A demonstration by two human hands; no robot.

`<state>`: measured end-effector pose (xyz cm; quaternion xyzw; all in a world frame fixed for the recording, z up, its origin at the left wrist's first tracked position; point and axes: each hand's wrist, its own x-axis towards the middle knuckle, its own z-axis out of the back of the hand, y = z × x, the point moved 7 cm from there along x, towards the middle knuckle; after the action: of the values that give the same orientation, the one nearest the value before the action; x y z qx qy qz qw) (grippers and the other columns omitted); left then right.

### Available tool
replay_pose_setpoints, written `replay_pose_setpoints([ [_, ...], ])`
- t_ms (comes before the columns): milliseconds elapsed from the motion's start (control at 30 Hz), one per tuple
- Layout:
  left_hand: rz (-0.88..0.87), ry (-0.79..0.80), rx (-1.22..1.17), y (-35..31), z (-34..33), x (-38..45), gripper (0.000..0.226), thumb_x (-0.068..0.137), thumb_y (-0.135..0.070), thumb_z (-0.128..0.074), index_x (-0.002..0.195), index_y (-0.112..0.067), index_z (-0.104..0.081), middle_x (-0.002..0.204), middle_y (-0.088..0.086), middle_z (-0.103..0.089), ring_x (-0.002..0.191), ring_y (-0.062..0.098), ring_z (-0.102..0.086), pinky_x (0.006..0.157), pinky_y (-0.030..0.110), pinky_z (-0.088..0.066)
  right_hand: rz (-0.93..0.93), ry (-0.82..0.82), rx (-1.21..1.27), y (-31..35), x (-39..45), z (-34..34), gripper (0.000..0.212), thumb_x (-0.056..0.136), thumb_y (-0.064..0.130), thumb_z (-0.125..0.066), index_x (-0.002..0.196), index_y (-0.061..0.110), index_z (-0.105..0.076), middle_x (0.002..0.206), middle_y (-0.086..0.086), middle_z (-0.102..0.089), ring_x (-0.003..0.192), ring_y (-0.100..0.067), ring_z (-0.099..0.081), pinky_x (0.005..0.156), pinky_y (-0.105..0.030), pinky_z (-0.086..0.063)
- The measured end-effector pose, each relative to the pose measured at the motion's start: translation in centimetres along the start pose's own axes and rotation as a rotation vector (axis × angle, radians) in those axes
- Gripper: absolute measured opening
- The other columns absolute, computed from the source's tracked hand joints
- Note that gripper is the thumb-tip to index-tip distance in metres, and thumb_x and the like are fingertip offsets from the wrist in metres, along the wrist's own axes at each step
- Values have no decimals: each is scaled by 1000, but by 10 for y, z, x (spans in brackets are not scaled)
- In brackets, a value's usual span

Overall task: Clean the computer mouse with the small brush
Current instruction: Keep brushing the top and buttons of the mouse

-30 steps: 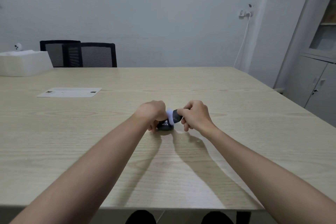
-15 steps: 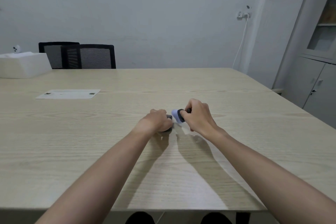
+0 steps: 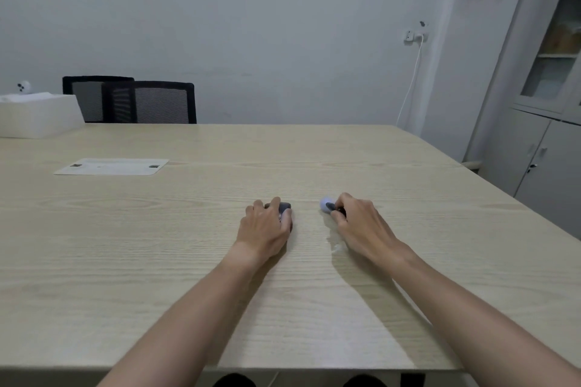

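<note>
A dark computer mouse [image 3: 284, 207] lies on the light wooden table [image 3: 188, 229], mostly covered by my left hand [image 3: 266, 228], which rests on top of it with fingers curled around it. To the right, my right hand [image 3: 356, 226] is closed on a small brush [image 3: 327, 205] with a dark body and a pale bluish-white round tip. The tip points left, low over the table. A gap of bare table separates the brush from the mouse.
A flat white cable-port plate [image 3: 111, 166] sits in the table at the back left. A white box [image 3: 37, 115] stands at the far left edge. Two black mesh chairs [image 3: 147, 102] stand behind the table. A grey cabinet [image 3: 547, 122] is at the right.
My hands have separated. The right hand carried the brush to the right, away from the mouse. The left hand has settled flatter on top of the mouse.
</note>
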<state>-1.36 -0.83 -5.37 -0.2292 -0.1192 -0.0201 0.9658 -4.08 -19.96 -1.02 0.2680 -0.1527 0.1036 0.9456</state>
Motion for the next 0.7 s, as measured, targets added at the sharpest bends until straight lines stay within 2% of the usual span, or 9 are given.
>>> replay_pose_setpoints([
  [100, -10, -76, 83, 0, 3, -7, 35, 101, -40, -35, 126, -20, -49, 113, 17, -57, 105, 34, -49, 81, 39, -38, 60, -4, -31, 8, -8, 0, 17, 98, 12, -49, 85, 5, -55, 81, -14, -64, 76, -33, -58, 59, -38, -41],
  [233, 7, -80, 99, 0, 2, -9, 42, 101, -46, -33, 133, -23, -45, 122, 14, -56, 113, 32, -47, 94, 43, -36, 72, -19, -114, 8, -9, -7, 10, 93, 12, -56, 89, 5, -62, 89, -13, -63, 85, -31, -59, 70, -42, -51],
  [367, 23, -91, 64, 2, 1, -9, 51, 101, -49, -34, 142, -20, -39, 131, 12, -55, 122, 31, -45, 99, 43, -34, 27, 18, -125, -2, -5, -18, 15, 91, 19, -61, 85, 6, -60, 90, -6, -57, 82, -28, -57, 67, -34, -41],
  [433, 29, -98, 60, 4, -1, -10, 59, 100, -51, -35, 147, -16, -34, 135, 12, -55, 125, 31, -45, 101, 43, -34, 31, 25, -132, -2, -3, -21, 15, 90, 19, -61, 85, 5, -59, 90, -6, -56, 81, -28, -56, 66, -34, -41],
  [600, 19, -117, 60, 4, -1, -12, 65, 94, -58, -42, 138, -11, -38, 131, 9, -59, 122, 28, -49, 100, 41, -35, 57, 40, -148, 3, -3, -25, 14, 91, 17, -60, 84, 5, -59, 90, -6, -57, 80, -28, -57, 70, -37, -49],
  [700, 8, -105, 71, 3, 0, -14, 72, 92, -56, -46, 144, -8, -32, 131, 10, -58, 124, 29, -50, 102, 40, -35, 60, 53, -154, 7, -3, -28, 15, 90, 14, -58, 82, 2, -55, 89, -8, -57, 79, -29, -56, 69, -38, -47],
])
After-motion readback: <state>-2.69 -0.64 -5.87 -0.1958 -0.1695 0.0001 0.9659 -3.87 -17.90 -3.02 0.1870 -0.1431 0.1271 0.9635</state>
